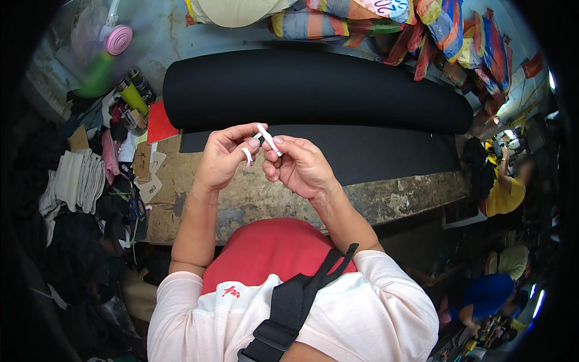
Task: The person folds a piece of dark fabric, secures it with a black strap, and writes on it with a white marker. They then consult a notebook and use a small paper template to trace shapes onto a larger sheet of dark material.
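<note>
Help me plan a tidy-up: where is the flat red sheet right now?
In the head view, the red sheet lies in the upper left, beside the left end of the black roll, with the yellow-green bottle just up and to its left.

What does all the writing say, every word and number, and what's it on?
I won't copy words out, but here's where they are.
Shirt: red cursive letters.
Black bottle: white lettering, small.
White cut-out card: dark marks, too small to be sure of.
Pale patch among the striped bundles: pink and purple characters.
White pieces in the left hand and right hand: none I can make out.
</note>
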The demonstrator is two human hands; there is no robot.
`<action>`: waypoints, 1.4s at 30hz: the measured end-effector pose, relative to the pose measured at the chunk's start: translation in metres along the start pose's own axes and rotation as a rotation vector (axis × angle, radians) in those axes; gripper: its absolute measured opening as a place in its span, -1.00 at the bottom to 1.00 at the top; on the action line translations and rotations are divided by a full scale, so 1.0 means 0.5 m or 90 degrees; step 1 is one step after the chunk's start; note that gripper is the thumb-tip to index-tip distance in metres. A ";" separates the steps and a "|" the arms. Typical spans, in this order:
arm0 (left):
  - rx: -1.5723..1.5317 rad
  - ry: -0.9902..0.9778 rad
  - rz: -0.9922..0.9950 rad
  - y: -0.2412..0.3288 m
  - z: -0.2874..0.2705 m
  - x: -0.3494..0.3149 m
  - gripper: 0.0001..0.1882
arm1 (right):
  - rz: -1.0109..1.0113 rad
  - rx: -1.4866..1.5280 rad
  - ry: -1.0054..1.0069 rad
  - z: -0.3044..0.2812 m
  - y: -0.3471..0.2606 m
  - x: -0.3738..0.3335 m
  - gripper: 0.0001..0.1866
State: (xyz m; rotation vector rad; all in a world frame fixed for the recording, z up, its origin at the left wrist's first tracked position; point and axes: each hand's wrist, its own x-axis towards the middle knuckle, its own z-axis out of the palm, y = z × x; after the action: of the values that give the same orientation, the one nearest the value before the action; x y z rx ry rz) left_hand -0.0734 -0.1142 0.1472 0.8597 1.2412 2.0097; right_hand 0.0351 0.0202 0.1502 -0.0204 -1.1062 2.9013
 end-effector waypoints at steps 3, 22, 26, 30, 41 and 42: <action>-0.049 -0.028 -0.027 0.002 0.004 -0.001 -0.79 | -0.016 -0.045 0.018 -0.002 -0.001 0.002 -0.75; 0.040 0.019 0.055 -0.015 0.008 0.012 -0.85 | -0.112 -0.084 0.069 -0.008 0.006 -0.003 -0.82; 0.033 0.021 0.108 -0.017 0.018 0.016 -0.81 | 0.026 0.050 0.006 -0.007 -0.003 -0.003 -0.70; 0.024 0.060 0.141 -0.010 0.034 0.016 -0.80 | 0.030 0.041 0.003 -0.008 -0.004 -0.003 -0.69; 0.042 0.060 0.079 -0.014 0.026 0.016 -0.80 | -0.433 -0.573 0.154 0.006 0.020 0.000 -0.74; 0.017 0.058 0.067 -0.015 0.026 0.015 -0.79 | -0.430 -0.559 0.163 0.007 0.023 0.001 -0.76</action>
State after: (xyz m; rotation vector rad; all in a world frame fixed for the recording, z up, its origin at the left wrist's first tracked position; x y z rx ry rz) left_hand -0.0666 -0.0987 0.1462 0.8703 1.3001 2.1417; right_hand 0.0344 0.0092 0.1452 -0.0325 -1.7792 1.6354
